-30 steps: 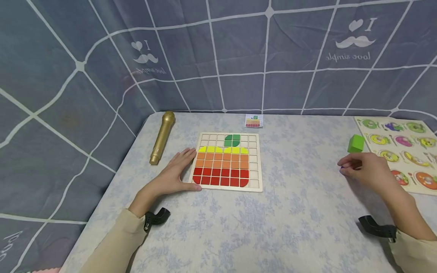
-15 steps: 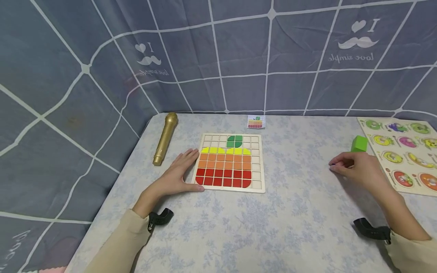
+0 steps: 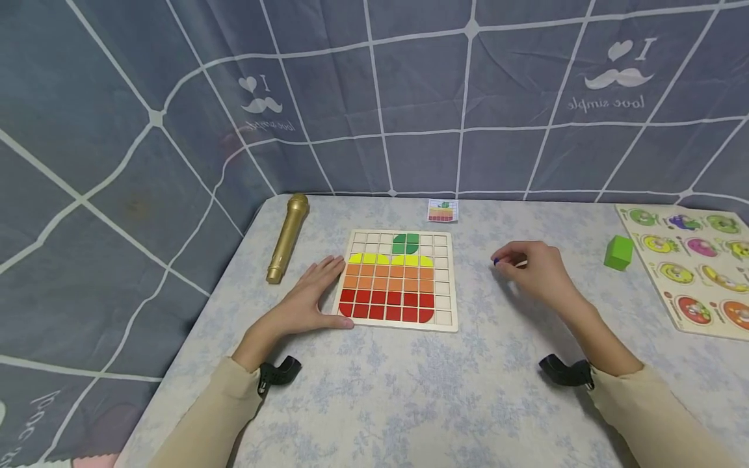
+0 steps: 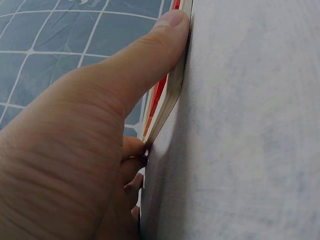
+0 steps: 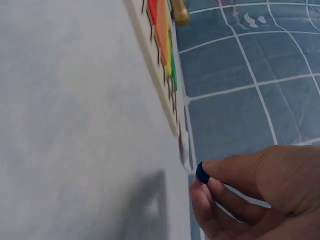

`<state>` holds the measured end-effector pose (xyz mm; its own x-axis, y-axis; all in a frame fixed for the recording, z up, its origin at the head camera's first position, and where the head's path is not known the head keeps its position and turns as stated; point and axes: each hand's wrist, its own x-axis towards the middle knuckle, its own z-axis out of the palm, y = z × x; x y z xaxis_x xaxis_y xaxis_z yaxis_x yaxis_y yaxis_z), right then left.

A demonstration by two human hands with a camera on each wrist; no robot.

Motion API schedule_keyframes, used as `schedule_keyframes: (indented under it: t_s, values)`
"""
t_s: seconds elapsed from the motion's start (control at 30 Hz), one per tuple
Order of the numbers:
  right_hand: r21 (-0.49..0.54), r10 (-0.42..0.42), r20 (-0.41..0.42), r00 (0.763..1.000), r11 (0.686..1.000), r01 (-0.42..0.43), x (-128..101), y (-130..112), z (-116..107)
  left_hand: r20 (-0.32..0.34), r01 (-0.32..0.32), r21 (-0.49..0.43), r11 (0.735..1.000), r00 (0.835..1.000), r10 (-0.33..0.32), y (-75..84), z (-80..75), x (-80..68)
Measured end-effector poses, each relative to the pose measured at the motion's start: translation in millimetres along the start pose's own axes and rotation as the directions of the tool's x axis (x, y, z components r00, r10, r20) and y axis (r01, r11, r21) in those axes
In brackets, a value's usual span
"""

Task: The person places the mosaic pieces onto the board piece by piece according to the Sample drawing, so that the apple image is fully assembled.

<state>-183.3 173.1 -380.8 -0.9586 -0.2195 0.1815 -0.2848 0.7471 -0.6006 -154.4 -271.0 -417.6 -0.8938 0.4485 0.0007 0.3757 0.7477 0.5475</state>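
A small dark blue piece (image 3: pixel 496 261) is sitting pinched at the fingertips of the right hand (image 3: pixel 535 268), held above the table at three o'clock from the wooden puzzle board (image 3: pixel 446 286). The board is lying flat, its grid showing an apple in red, orange, yellow and green tiles, with the left hand (image 3: pixel 307 296) pressing its nine o'clock edge.

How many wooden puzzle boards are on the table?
2. The grid board with the apple mosaic lies mid-table, steadied by the left hand; the fruit peg board lies at the right edge, partly out of frame.
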Motion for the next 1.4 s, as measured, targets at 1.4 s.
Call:
schedule_keyframes:
  t_s: [1.4]
  values:
    - [0.216,-0.030,0.094,0.995,0.976,0.009,107,-109,130,-0.011,-0.025,-0.009,1.000,1.000,0.025,-3.3,1.5,-1.9]
